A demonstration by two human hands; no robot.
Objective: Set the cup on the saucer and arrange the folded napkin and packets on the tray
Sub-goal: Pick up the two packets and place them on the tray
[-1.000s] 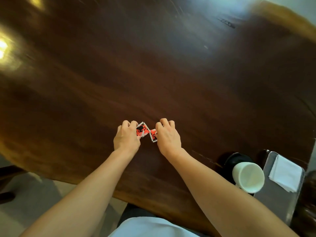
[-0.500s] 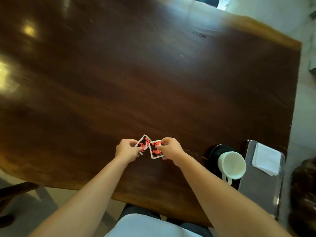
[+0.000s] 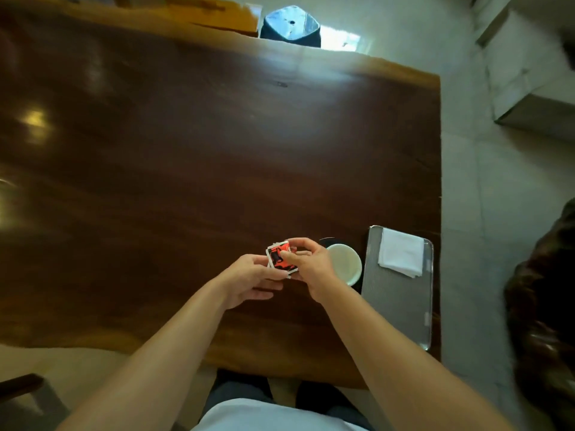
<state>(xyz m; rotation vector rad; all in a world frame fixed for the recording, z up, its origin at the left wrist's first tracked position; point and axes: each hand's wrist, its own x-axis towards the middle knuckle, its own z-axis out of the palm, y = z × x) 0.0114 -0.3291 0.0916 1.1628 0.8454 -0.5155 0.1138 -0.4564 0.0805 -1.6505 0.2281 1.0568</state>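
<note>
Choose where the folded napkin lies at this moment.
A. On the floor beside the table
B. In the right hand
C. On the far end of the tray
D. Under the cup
C: the white folded napkin lies flat on the far end of the tray, while the right hand holds the packets, not the napkin.

The white ceramic cup point(image 3: 346, 265) on its round black saucer point(image 3: 324, 242) stands just right of the right grip point(image 3: 311, 264), which pinches the red-and-black square packets point(image 3: 280, 259). It blocks the straight way to the grey rectangular metal tray point(image 3: 395, 309) at the table's right edge. A folded white napkin point(image 3: 401, 251) covers the tray's far end, while its near stretch is bare mesh. To the left and far side, the dark brown wooden table point(image 3: 186, 197) is open wood.
</note>
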